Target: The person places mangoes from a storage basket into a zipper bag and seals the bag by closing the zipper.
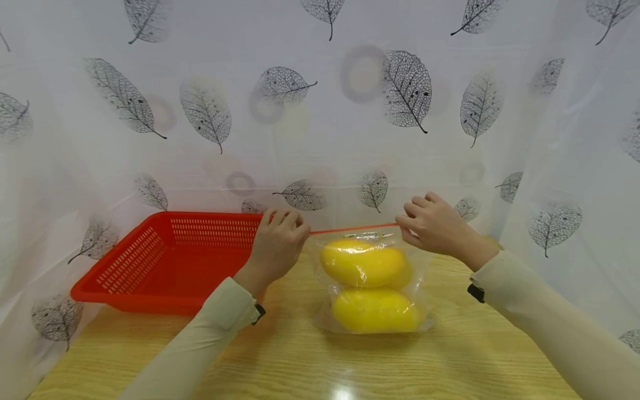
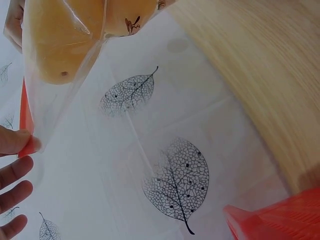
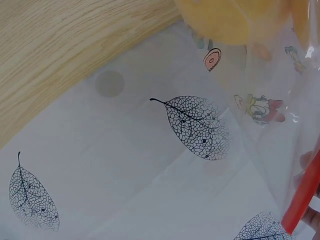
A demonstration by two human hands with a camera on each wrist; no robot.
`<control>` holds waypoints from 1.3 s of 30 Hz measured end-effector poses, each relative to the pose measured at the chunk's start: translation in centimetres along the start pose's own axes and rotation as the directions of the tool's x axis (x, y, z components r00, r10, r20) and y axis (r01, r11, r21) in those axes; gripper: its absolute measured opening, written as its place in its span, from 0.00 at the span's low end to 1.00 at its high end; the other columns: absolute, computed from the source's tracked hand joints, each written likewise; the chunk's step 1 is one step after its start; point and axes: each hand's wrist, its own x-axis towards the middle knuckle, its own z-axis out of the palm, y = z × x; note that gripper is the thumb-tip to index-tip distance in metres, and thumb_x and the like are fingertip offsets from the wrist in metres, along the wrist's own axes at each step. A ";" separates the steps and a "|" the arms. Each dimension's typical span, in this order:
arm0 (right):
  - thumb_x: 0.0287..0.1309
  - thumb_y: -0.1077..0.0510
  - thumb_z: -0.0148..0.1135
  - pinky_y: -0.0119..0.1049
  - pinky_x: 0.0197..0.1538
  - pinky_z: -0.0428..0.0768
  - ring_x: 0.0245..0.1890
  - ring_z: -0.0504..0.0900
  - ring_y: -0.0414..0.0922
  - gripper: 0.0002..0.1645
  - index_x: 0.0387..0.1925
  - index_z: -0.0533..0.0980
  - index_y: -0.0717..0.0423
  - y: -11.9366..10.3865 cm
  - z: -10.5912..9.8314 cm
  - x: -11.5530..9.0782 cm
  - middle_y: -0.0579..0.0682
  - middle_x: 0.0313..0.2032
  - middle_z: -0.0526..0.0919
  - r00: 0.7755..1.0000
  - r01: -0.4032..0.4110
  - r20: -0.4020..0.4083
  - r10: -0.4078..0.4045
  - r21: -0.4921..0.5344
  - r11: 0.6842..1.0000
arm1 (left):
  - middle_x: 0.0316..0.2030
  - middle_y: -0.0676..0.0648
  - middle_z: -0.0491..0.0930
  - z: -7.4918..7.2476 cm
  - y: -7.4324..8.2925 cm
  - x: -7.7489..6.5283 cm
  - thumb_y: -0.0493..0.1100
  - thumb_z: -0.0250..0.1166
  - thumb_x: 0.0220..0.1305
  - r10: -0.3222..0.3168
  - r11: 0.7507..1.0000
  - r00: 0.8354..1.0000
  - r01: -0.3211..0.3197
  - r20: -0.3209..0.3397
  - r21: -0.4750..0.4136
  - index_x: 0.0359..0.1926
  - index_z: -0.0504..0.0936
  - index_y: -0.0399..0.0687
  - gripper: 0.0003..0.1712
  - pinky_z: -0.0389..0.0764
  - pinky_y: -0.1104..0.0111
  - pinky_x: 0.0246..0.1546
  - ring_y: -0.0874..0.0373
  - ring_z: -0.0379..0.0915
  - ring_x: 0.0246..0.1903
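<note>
A clear plastic bag (image 1: 421, 280) stands upright on the table, holding two yellow oval fruits, an upper fruit (image 1: 365, 264) above a lower fruit (image 1: 377, 311). Along its top edge runs a red strip (image 1: 355, 228), stretched nearly level. My left hand (image 1: 280, 244) pinches the strip's left end; the left wrist view shows thumb and index finger on it, with the other fingers (image 2: 15, 197) spread apart. At the other end my right hand (image 1: 435, 228) grips the strip, partly out of frame in the right wrist view. Small cartoon prints (image 3: 260, 107) show on the bag.
Left of the bag, behind my left forearm, sits a red plastic basket (image 1: 185, 272) with slotted sides. The wooden table (image 1: 300, 366) ends at the back against a white curtain (image 1: 330, 144) with leaf prints, which also hangs at both sides.
</note>
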 end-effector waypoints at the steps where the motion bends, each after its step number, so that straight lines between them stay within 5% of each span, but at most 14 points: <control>1: 0.65 0.54 0.32 0.40 0.26 0.66 0.20 0.67 0.47 0.23 0.23 0.71 0.54 0.0 0.0 -0.1 0.50 0.18 0.69 1.000 0.001 -0.001 -0.001 0.001 1.000 | 0.32 0.49 0.76 0.0 0.0 0.0 0.41 0.63 0.61 0.001 1.000 1.000 -0.001 -0.002 0.000 0.29 0.80 0.49 0.04 0.70 0.58 0.47 0.52 0.70 0.38; 39: 0.66 0.52 0.30 0.40 0.26 0.67 0.19 0.67 0.47 0.25 0.22 0.70 0.54 1.5 -0.9 -2.3 0.49 0.17 0.68 0.999 -0.018 0.029 0.019 -0.019 1.000 | 0.33 0.48 0.77 -0.1 -0.1 -0.3 0.41 0.63 0.60 -0.020 1.000 1.000 0.020 0.022 0.001 0.31 0.81 0.49 0.03 0.70 0.58 0.49 0.50 0.71 0.40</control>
